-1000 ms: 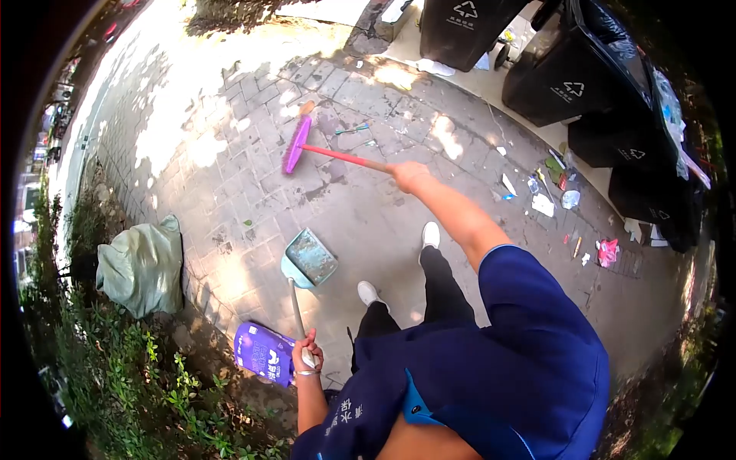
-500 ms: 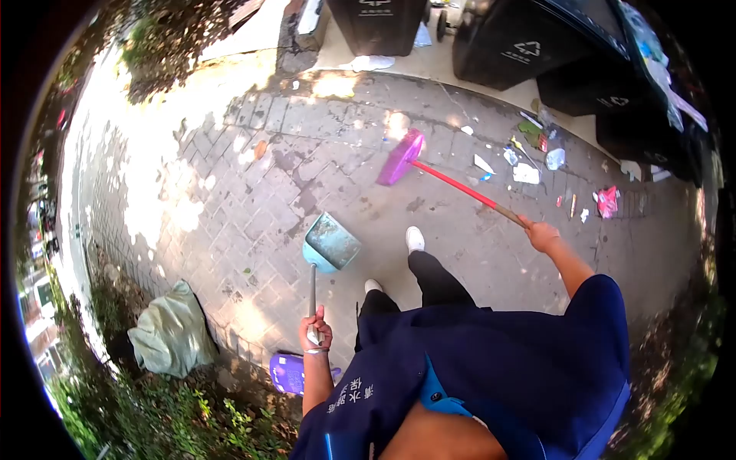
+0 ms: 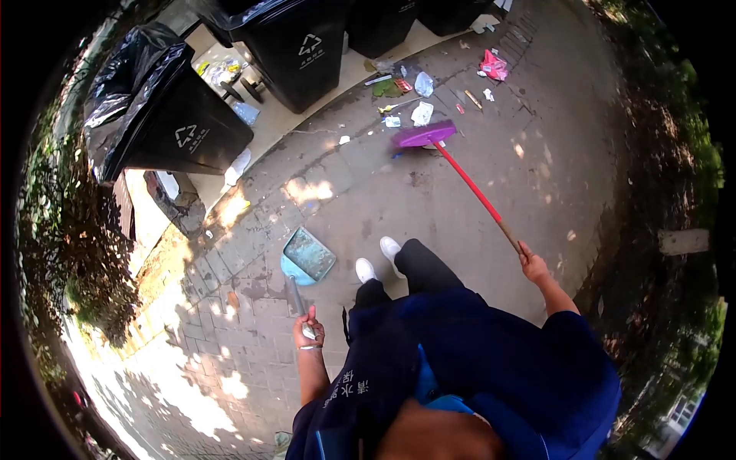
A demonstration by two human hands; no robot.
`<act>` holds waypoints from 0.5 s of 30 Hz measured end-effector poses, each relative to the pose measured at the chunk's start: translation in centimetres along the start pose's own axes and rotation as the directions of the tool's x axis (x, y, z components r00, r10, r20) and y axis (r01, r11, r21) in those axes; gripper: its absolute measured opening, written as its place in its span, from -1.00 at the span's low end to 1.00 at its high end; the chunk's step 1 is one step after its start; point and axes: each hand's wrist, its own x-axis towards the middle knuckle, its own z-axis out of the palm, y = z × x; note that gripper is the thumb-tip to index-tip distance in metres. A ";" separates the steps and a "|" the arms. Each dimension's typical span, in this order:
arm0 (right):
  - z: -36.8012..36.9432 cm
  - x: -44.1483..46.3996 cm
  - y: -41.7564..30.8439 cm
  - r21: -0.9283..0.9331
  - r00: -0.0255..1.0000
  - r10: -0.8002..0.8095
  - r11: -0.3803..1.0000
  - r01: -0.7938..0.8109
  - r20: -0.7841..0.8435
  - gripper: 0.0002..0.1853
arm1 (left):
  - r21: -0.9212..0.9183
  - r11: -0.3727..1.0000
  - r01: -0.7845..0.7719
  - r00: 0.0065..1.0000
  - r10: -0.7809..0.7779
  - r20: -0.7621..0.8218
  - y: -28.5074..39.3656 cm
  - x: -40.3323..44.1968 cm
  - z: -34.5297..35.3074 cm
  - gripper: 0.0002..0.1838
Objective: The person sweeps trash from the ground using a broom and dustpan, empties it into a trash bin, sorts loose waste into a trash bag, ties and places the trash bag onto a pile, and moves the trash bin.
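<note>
My right hand (image 3: 534, 264) is wrapped round the end of a broom (image 3: 477, 188) with a red handle and a purple head. The broom head rests at the near edge of scattered litter (image 3: 422, 113), partly covering pieces there. In my left hand (image 3: 308, 330) is the grey handle of a light blue long-handled dustpan (image 3: 310, 255). Its pan is low over the paving, left of my white shoes (image 3: 366, 270), and its inside looks dirty, with no large litter visible. A crumpled pink bag (image 3: 494, 66) lies beyond the broom head, to the right.
Several black wheeled bins (image 3: 287, 57) line the kerb at the top and left, one with a black liner (image 3: 142, 61). More litter (image 3: 222, 70) sits between the bins. Sunlit paving (image 3: 176, 383) spreads at lower left, and a planted strip (image 3: 667, 176) borders the right.
My body and view have turned to the right, so the bins have shifted left. The broom head has come to the litter. Both hands keep their hold; the green sack has almost left view.
</note>
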 end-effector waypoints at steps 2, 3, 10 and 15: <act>3.0 -4.7 0.7 0.185 0.984 0.033 0.983 0.000 -0.177 -0.60 | 0.155 0.988 0.023 1.000 -0.023 -0.001 1.5 0.8 2.8 -0.90; 2.1 -6.3 -1.7 0.386 0.933 0.351 0.853 -0.351 0.072 -0.57 | 0.189 0.982 0.027 1.000 -0.025 -0.013 1.9 1.5 3.8 -0.90; 4.6 -6.2 -1.3 0.762 0.578 0.608 -0.069 -0.644 0.544 -0.72 | 0.425 0.904 0.047 0.997 -0.071 0.039 0.8 3.7 12.4 -0.92; 5.3 0.7 6.9 0.590 0.384 0.456 -0.702 -0.400 0.803 -0.82 | 0.460 0.881 0.111 0.990 -0.140 0.030 -3.1 6.7 18.9 -0.95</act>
